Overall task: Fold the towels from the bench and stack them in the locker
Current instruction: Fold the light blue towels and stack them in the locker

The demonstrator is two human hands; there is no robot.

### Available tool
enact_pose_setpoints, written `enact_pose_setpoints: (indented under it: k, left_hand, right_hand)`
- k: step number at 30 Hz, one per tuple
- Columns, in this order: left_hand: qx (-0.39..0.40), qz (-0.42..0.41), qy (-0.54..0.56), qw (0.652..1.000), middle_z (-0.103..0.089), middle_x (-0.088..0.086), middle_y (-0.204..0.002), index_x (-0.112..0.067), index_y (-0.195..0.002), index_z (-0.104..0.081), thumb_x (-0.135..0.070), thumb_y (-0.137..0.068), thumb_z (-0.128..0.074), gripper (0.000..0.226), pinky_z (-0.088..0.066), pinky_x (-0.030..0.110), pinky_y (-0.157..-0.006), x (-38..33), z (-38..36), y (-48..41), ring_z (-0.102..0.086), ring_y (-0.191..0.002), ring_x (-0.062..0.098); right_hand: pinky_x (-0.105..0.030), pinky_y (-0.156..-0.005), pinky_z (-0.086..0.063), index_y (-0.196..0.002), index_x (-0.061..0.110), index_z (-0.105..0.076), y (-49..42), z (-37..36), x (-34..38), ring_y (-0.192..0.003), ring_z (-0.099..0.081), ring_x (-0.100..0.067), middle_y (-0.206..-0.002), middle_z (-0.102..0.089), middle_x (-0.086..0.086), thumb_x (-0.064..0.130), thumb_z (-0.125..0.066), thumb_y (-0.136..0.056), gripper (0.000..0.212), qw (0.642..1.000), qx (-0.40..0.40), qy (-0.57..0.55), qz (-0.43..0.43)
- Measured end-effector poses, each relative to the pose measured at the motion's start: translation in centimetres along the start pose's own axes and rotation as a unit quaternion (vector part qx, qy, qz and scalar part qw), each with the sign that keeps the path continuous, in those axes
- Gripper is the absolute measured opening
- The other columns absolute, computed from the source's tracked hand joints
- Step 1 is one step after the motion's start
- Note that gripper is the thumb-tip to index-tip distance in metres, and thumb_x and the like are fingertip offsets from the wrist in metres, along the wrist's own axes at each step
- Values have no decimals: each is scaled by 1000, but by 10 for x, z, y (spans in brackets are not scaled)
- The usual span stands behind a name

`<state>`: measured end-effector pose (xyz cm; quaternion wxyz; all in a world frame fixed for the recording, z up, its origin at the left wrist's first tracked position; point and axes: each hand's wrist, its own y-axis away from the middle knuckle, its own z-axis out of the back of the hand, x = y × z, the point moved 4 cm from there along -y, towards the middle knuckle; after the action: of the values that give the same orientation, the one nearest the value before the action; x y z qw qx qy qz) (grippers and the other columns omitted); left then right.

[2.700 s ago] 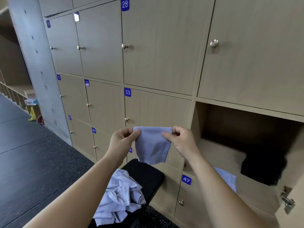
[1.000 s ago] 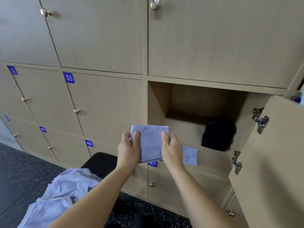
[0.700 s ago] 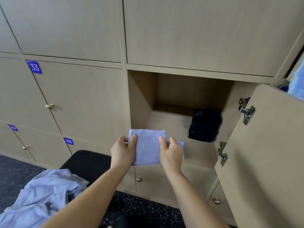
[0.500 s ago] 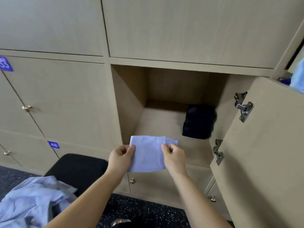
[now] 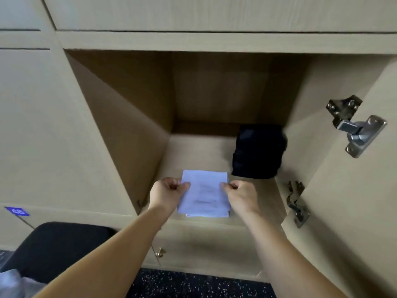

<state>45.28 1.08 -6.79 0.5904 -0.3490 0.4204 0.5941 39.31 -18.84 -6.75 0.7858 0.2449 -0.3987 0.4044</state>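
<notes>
A folded light blue towel [image 5: 204,193] lies on the floor of the open locker [image 5: 129,117], near its front edge, on top of another folded blue towel whose edge shows beneath it. My left hand [image 5: 166,195] pinches the top towel's left edge and my right hand [image 5: 241,195] pinches its right edge, fingers curled. The black bench [image 5: 58,244] is at the lower left, with a bit of the unfolded towel pile [image 5: 12,282] at the frame's corner.
A stack of folded black cloth [image 5: 257,151] stands at the locker's back right. The locker door [image 5: 343,190] hangs open on the right with metal hinges [image 5: 354,127]. Closed locker doors surround the opening; speckled dark floor lies below.
The view has come closer to the open locker. Both hands have carried the folded blue towel forward and down onto the towel lying inside the locker.
</notes>
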Motion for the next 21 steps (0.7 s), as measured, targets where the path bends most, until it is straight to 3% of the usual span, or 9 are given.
enact_pose_setpoints:
  k: [4, 8, 11, 17, 21]
  left_hand:
    - [8, 28, 32, 999, -73, 0, -79, -10, -83, -73, -23, -84, -77, 13, -49, 24, -66, 7, -15, -28, -62, -66, 14]
    - [27, 40, 49, 998, -76, 3, -80, -12, -80, -74, -20, -84, -77, 9, -56, 35, -76, 23, -28, -42, -66, -69, 18]
    - [35, 46, 54, 997, -77, 2, -78, -12, -79, -75, -19, -84, -77, 8, -58, 41, -81, 39, -35, -44, -70, -74, 21]
    - [36, 25, 45, 998, -76, -5, -77, -16, -79, -75, -16, -84, -77, 5, -55, 28, -76, 47, -46, -43, -68, -70, 11]
    - [31, 20, 0, 999, -75, -5, -82, -15, -86, -75, -20, -83, -77, 6, -54, 30, -80, 50, -46, -42, -71, -80, 15]
  right_hand:
    - [-26, -51, -31, -52, 19, -48, -29, -8, -9, -50, -39, -10, -51, -43, 5, 21, -68, -87, 40, 999, 3, -43, -33]
    - [-26, -62, -38, -62, 18, -60, -42, -19, -22, -63, -50, -17, -62, -56, 1, 23, -69, -86, 27, 998, 6, -52, -41]
    - [-29, -64, -40, -78, 5, -70, -42, -25, -31, -70, -56, -19, -73, -64, -6, 23, -69, -86, 20, 998, 1, -39, -40]
    - [-32, -69, -47, -81, 6, -71, -42, -29, -48, -73, -60, -20, -77, -67, -6, 24, -69, -87, 19, 998, -8, -49, -50]
    - [-32, -69, -48, -81, 3, -70, -40, -32, -52, -76, -63, -24, -79, -70, -10, 23, -68, -87, 22, 998, -2, -37, -42]
